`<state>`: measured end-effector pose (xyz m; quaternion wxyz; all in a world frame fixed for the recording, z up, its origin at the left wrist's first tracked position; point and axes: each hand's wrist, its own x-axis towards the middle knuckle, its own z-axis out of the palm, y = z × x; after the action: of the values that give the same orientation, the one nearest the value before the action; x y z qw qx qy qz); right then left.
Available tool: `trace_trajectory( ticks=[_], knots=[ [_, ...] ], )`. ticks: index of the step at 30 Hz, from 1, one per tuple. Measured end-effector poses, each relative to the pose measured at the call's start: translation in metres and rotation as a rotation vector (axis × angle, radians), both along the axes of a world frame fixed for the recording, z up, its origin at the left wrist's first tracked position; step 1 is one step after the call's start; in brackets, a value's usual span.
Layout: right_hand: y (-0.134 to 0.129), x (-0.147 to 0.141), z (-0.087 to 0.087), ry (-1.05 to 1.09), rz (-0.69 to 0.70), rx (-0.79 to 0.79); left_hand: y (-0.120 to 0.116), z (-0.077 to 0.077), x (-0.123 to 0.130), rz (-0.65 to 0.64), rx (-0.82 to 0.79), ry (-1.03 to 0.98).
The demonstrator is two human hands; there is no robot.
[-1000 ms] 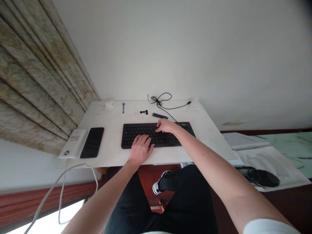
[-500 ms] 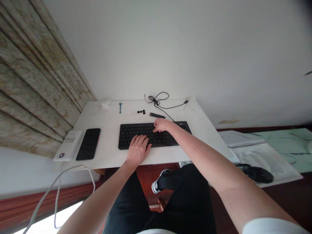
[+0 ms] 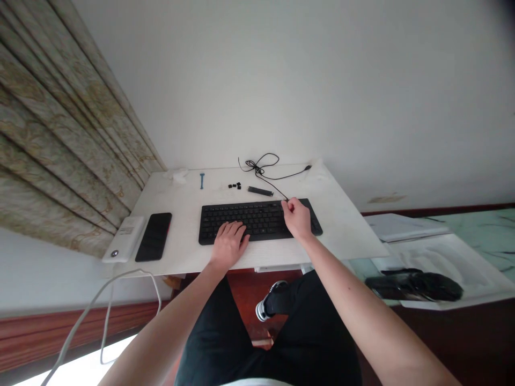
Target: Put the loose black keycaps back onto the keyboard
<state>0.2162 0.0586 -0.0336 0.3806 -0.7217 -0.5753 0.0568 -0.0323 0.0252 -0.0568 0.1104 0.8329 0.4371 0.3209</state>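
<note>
A black keyboard [image 3: 263,221] lies near the front edge of the white table. Across its lower left part rests my left hand [image 3: 228,244], open, with its fingers stretched over the keys. My right hand [image 3: 298,217] is curled closed above the keyboard's right part, thumb and forefinger together near the top row; anything between them is hidden. Behind the keyboard are several small black keycaps [image 3: 234,186] and a dark grey flat stick-like piece [image 3: 260,191]. A small blue tool [image 3: 201,181] lies farther left.
The keyboard's black cable [image 3: 257,167] is bundled by the wall. At the left lie a black phone [image 3: 154,236] and a white box-shaped device [image 3: 125,241], with a white cable [image 3: 86,316] below. Crumpled white material [image 3: 177,176] sits at the back. An opened white box [image 3: 478,268] is at right.
My right hand has moved right along the keyboard, from its middle to its right part, and stays closed. My left hand keeps its place on the keys. The view has shifted slightly.
</note>
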Motion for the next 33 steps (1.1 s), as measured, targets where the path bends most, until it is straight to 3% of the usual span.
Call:
trace_trajectory(
  ticks=[7,14,18,24,26,33],
  knots=[
    [-0.025,0.0,-0.034,-0.2,0.027,0.181,-0.002,-0.004,0.001,0.033,0.17,0.151],
    [-0.025,-0.002,-0.035,-0.319,0.071,0.189,0.006,0.006,0.001,0.004,0.181,0.261],
    [-0.027,-0.003,-0.033,-0.343,0.084,0.179,0.039,0.022,0.0,-0.043,0.141,0.346],
    [-0.026,-0.003,-0.031,-0.366,0.091,0.164,0.121,0.03,0.0,0.237,-0.018,0.275],
    [-0.026,-0.003,-0.031,-0.37,0.084,0.159,0.142,0.028,0.002,0.254,-0.126,0.326],
    [-0.024,-0.002,-0.032,-0.369,0.071,0.141,0.173,0.025,0.018,0.234,-0.245,0.465]
  ],
)
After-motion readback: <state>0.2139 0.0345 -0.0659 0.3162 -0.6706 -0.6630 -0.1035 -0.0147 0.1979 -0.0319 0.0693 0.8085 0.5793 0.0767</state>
